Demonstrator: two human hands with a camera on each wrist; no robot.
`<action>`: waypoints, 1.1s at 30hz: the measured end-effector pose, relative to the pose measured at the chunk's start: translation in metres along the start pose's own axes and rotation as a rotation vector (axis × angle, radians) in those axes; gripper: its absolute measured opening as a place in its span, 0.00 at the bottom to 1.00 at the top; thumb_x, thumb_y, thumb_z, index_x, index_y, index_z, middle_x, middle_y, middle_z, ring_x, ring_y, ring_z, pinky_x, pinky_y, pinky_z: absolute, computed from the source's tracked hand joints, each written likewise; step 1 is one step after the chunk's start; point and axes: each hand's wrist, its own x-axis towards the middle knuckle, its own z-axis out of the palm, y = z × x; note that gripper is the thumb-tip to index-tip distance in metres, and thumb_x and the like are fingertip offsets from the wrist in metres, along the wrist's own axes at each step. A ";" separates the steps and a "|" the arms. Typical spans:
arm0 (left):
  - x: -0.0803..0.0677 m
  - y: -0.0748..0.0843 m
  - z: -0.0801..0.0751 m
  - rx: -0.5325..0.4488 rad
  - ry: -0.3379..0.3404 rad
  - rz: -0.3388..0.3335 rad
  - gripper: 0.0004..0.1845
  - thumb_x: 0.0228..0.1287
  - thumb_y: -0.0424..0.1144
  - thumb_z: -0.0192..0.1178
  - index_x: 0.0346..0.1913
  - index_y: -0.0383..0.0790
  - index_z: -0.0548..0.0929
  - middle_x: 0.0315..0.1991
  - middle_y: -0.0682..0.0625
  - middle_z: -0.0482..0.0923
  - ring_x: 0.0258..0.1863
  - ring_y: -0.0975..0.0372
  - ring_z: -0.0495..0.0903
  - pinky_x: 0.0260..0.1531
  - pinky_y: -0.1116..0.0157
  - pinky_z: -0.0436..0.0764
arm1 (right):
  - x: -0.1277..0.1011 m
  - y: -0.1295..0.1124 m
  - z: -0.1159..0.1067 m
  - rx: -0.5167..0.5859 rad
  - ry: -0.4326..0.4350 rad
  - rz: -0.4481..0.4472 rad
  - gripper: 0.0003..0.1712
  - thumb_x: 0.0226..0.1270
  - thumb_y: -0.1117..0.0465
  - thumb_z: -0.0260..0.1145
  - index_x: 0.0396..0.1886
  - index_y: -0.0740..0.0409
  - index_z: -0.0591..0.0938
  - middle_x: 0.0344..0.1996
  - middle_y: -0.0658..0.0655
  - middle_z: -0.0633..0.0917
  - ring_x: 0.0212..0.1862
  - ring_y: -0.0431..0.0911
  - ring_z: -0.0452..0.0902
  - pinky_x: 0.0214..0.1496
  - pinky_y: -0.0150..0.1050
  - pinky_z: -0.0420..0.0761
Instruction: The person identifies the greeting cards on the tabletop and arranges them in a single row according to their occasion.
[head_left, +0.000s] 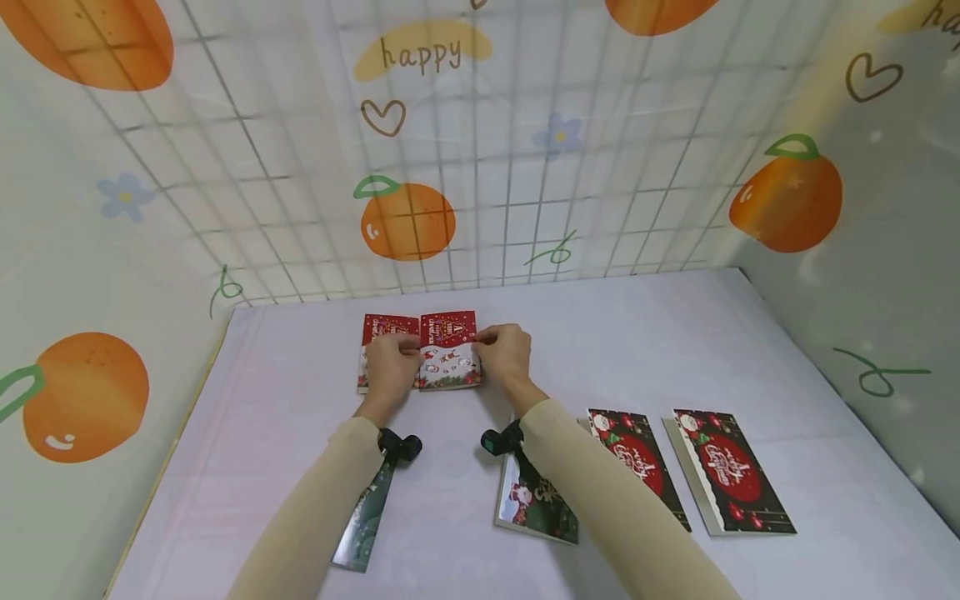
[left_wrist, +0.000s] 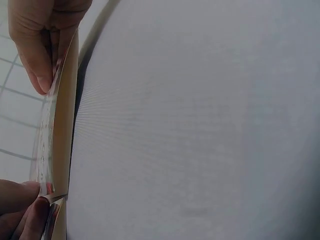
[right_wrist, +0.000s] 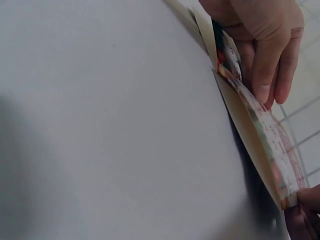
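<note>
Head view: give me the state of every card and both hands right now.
Red card: lifted off the table, pinched at both side edges.
Second red card: flat, partly hidden.
Three dark cards: flat, closed.
Left hand: pinching the red card.
Right hand: pinching the red card.

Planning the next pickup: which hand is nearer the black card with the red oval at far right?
Right. The right hand is up at the red-and-white card, nearer the black card; the left hand is farther left.
</note>
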 end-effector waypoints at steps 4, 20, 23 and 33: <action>-0.001 0.000 0.002 0.008 0.005 -0.004 0.12 0.59 0.22 0.73 0.46 0.30 0.91 0.40 0.40 0.90 0.40 0.53 0.89 0.43 0.56 0.89 | 0.001 0.002 0.001 -0.008 0.000 -0.001 0.04 0.68 0.67 0.74 0.40 0.63 0.92 0.39 0.60 0.91 0.46 0.52 0.86 0.47 0.45 0.87; 0.001 0.000 0.000 0.005 -0.018 0.023 0.12 0.59 0.21 0.73 0.47 0.28 0.90 0.39 0.39 0.89 0.38 0.53 0.88 0.40 0.56 0.89 | 0.007 0.001 0.005 -0.057 0.008 0.000 0.05 0.67 0.67 0.74 0.41 0.63 0.92 0.38 0.59 0.91 0.46 0.52 0.85 0.47 0.45 0.86; 0.002 0.000 0.000 0.013 -0.018 0.030 0.12 0.58 0.21 0.73 0.46 0.28 0.90 0.37 0.40 0.89 0.37 0.53 0.88 0.39 0.57 0.89 | 0.006 0.000 0.006 -0.070 0.009 -0.002 0.05 0.68 0.68 0.73 0.39 0.63 0.92 0.38 0.59 0.91 0.46 0.52 0.85 0.47 0.46 0.86; 0.003 0.003 -0.001 0.024 -0.016 0.025 0.12 0.59 0.22 0.73 0.47 0.28 0.90 0.38 0.40 0.89 0.38 0.53 0.88 0.41 0.56 0.89 | 0.007 -0.001 0.006 -0.067 0.004 -0.001 0.04 0.68 0.68 0.73 0.39 0.63 0.92 0.36 0.58 0.91 0.43 0.52 0.85 0.44 0.45 0.85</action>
